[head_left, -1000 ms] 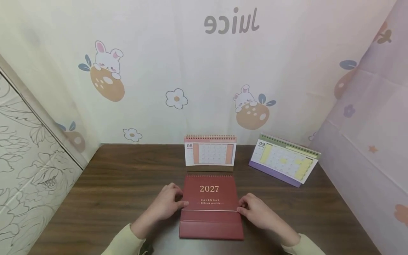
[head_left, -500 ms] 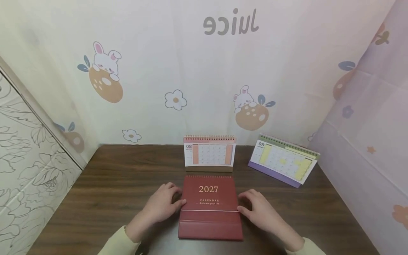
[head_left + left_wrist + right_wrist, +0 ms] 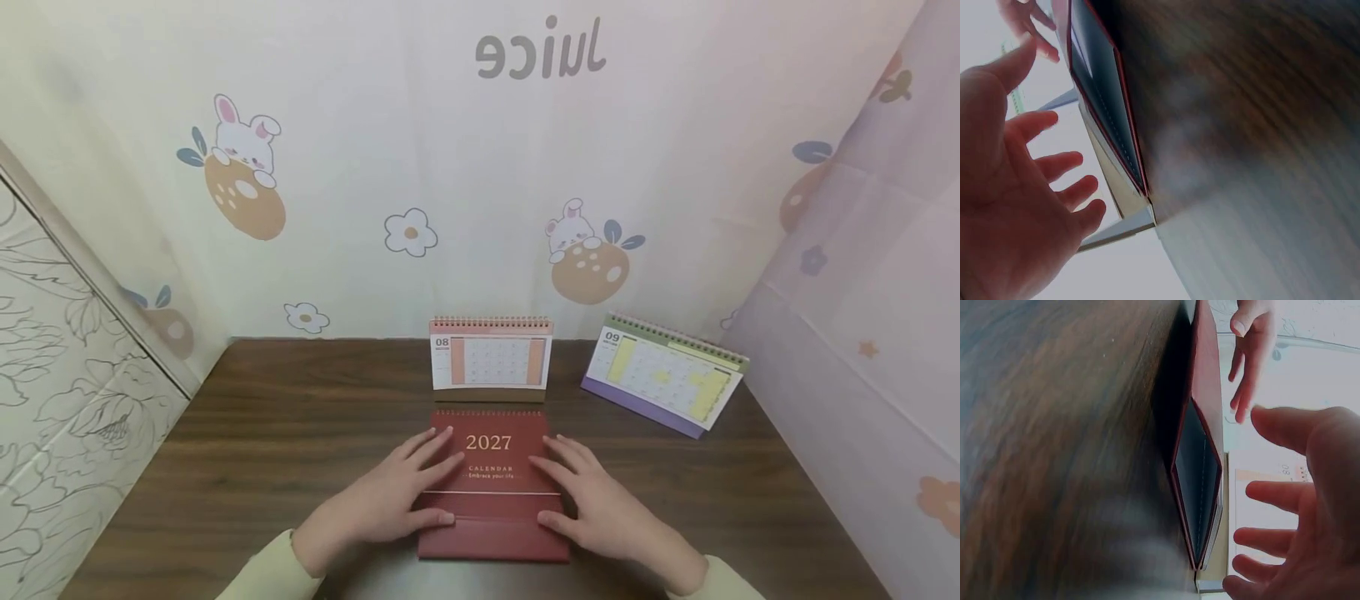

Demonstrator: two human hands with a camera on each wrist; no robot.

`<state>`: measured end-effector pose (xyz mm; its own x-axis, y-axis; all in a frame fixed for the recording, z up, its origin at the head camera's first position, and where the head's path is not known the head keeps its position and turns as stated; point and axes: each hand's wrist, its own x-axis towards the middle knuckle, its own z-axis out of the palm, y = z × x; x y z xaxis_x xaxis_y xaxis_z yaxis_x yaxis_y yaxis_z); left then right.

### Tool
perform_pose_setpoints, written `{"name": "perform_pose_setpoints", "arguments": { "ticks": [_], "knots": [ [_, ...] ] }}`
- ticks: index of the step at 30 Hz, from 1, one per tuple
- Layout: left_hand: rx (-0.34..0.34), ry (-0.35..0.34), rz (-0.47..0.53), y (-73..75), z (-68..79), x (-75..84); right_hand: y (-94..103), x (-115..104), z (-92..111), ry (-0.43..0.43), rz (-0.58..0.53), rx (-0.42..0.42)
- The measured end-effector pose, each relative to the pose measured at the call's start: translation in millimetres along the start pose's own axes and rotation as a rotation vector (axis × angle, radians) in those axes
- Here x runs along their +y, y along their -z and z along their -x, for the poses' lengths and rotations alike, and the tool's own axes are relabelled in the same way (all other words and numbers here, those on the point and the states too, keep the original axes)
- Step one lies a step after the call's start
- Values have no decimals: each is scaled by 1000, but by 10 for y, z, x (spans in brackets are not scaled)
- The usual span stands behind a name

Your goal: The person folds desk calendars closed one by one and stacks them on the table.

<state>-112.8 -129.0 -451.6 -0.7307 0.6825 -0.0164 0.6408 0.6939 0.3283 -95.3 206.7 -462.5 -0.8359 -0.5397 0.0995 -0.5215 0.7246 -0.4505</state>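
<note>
A dark red desk calendar (image 3: 491, 492) marked 2027 stands tent-like on the brown table (image 3: 285, 433) right in front of me. My left hand (image 3: 401, 496) lies over its left part with straight fingers, thumb near the lower fold. My right hand (image 3: 588, 496) mirrors it on the right side, fingers spread. In the left wrist view the left hand (image 3: 1016, 206) is splayed beside the calendar (image 3: 1100, 106) with a gap showing. In the right wrist view the right hand (image 3: 1310, 506) is likewise splayed next to the calendar (image 3: 1200, 462). Neither hand grips anything.
Behind the red calendar stands a white and orange calendar (image 3: 491, 354) showing 08. A purple-based calendar (image 3: 663, 375) showing 09 stands at the back right. Cartoon-printed curtains (image 3: 480, 167) close in the table at the back and on both sides.
Both hands left the calendar's side edges and moved inward over its front. Their fingers went from curled to straight and spread.
</note>
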Motion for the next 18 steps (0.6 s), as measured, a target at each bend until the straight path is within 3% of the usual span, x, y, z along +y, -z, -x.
{"name": "perform_pose_setpoints", "arguments": {
  "ticks": [10,18],
  "knots": [
    [-33,-111,-100,-112,-89,67,-57,-84,-54,85,78,-161],
    [-42,-164,-248,-179,-162,89,-96,-107,-77,96,108,-221]
  ]
}}
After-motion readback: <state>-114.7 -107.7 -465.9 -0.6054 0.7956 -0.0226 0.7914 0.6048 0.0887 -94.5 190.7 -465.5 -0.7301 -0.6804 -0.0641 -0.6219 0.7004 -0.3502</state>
